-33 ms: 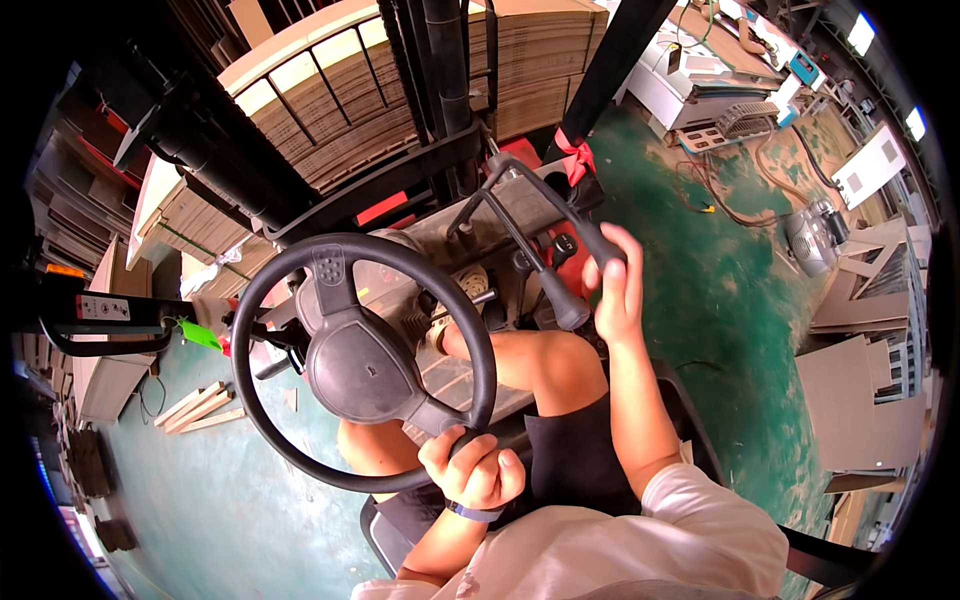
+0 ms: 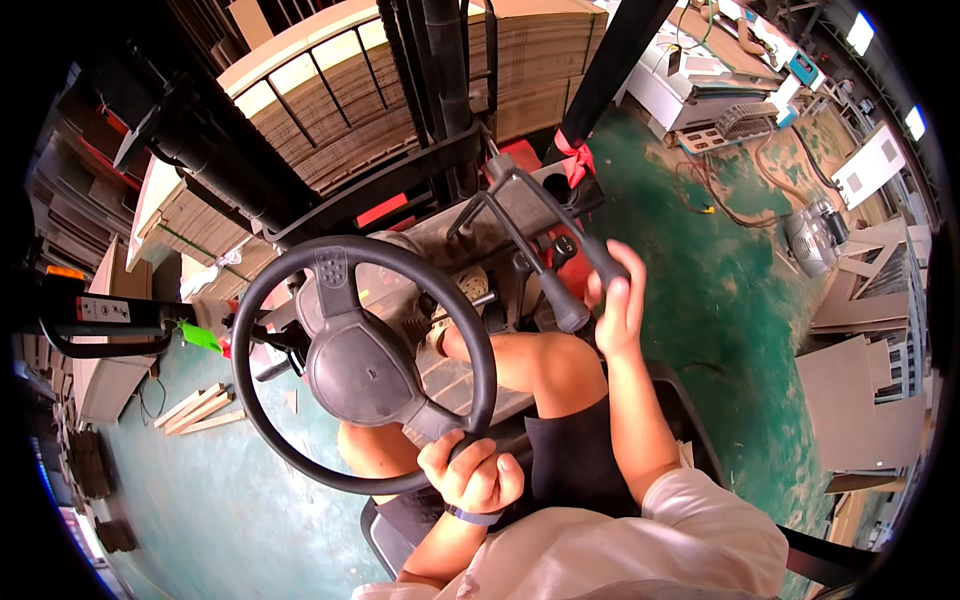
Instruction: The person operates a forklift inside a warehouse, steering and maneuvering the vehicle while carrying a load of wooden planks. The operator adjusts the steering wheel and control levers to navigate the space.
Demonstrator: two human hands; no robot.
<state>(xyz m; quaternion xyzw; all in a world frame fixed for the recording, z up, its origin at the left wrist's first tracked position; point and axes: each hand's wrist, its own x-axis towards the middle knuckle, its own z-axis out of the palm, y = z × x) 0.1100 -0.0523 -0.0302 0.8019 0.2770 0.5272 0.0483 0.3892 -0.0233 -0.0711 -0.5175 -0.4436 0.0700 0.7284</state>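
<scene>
A black steering wheel fills the middle of the view, its lower-right rim beside my thighs. My left hand is curled at that part of the rim, closed around a dark knob there. Out to the right, my right hand wraps round the black grip of a long forklift lever, thumb toward me. A second lever with a flared black grip stands just left of it, apart from my fingers. Part of the grip is hidden inside my right hand.
Ahead, behind the black mast, stands a large stack of flat boards. Wooden strips lie on the floor at left. A grey motor-like machine, a hose and leaning panels are at right. A red ribbon hangs on a post.
My right hand and the long lever have shifted slightly down, toward me. The left hand and the steering wheel look unmoved.
</scene>
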